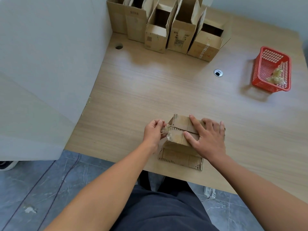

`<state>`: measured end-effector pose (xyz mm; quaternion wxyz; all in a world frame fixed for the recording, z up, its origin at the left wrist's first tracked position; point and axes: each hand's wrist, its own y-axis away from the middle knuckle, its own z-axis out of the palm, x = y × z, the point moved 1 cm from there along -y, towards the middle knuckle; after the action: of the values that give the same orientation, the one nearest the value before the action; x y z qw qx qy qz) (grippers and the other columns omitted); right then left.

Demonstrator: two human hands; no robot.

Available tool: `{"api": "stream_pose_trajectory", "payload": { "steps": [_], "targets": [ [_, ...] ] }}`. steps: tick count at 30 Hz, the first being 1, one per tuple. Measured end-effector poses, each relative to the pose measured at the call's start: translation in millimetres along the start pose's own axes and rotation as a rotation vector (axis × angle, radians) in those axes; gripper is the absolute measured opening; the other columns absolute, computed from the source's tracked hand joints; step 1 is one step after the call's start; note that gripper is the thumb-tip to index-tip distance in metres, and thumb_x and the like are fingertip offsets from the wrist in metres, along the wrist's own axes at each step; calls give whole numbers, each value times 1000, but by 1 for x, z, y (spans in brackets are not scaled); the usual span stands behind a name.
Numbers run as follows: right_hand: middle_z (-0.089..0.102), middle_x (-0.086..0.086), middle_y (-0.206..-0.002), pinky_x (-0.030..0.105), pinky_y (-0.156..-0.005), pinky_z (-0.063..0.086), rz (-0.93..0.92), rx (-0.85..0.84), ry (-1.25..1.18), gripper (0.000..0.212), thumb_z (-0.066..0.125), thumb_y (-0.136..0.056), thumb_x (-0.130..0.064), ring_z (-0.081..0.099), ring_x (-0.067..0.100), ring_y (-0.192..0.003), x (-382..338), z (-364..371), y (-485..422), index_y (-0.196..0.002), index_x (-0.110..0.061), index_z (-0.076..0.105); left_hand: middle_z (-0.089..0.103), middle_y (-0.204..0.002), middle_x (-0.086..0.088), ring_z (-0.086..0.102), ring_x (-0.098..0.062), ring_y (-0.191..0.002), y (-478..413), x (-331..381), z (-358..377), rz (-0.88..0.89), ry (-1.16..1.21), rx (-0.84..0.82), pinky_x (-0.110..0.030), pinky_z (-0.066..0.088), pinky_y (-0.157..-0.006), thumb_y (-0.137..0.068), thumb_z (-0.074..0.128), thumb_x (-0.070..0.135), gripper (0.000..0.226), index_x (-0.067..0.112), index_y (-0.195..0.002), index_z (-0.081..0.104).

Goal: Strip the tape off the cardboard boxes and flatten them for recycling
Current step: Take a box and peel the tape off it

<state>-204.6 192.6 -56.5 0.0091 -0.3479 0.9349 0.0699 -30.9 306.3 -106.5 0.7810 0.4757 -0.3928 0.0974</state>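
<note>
So, the cardboard box (181, 122) being worked on sits in the lower centre of the frame, on the wooden surface (150, 84) and close to its near edge. Its top flaps are shut and meet along a seam across the middle, and the corrugated edges look pretty chewed up.

The left hand (154, 132) is at the box's left end with thumb and fingers curled, pinching a crumpled bit of clear tape (167, 133). That tape is peeled up at the hand's end, and the rest of it is stuck on the box near the seam. The right hand (208, 139) lies flat on top of the box, fingers spread and straight, pressing down and not gripping anything.

Up at the top centre of the frame there's a row of open boxes (166, 35) standing upright side by side against the back of the surface, flaps sticking up, some with printed labels I can't read. Over at the right edge of the frame is a red basket (260, 77), well apart from the box, with a wad of clear tape (276, 75) in it.

Two round cable holes are in the surface: one (218, 73) left of the basket, another (119, 46) at upper left beside a pale grey partition (50, 55). Grey floor tiles (50, 189) fill the bottom of the frame.
</note>
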Motion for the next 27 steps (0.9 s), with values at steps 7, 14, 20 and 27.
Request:
{"api": "stream_pose_trajectory", "payload": {
  "steps": [7,14,20,27],
  "targets": [
    [39,-2,-137,56,-125,-2,31,-10,-8,78,16,-86,-88,33,27,-138,-3,-1,-1,-155,-55,16,71,-124,-5,68,-17,-114,31,2,-28,117,-82,-384,-32,55,-99,-103,59,20,30,23,-132,67],
    [33,-5,-156,63,-122,1,-34,-31,6,75,10,-88,-86,26,29,-144,-6,-6,4,-156,-56,10,67,-110,-2,65,-9,-97,37,22,-31,387,-620,-290,-21,52,-87,-96,70,26,40,33,-134,61],
    [16,2,-161,63,-115,14,-11,-85,49,82,0,-76,-96,18,32,-144,-10,-10,0,-151,-63,-1,52,-101,8,52,1,-90,33,33,-11,696,-818,-15,-6,39,-75,-98,66,29,12,26,-110,67],
    [22,5,-155,66,-108,20,124,-19,-4,79,7,-81,-95,27,35,-135,-30,-2,-10,-152,-59,7,48,-117,-2,47,-18,-109,30,37,-12,948,-929,75,-36,47,-96,-98,65,16,18,19,-115,70]
  ]
}}
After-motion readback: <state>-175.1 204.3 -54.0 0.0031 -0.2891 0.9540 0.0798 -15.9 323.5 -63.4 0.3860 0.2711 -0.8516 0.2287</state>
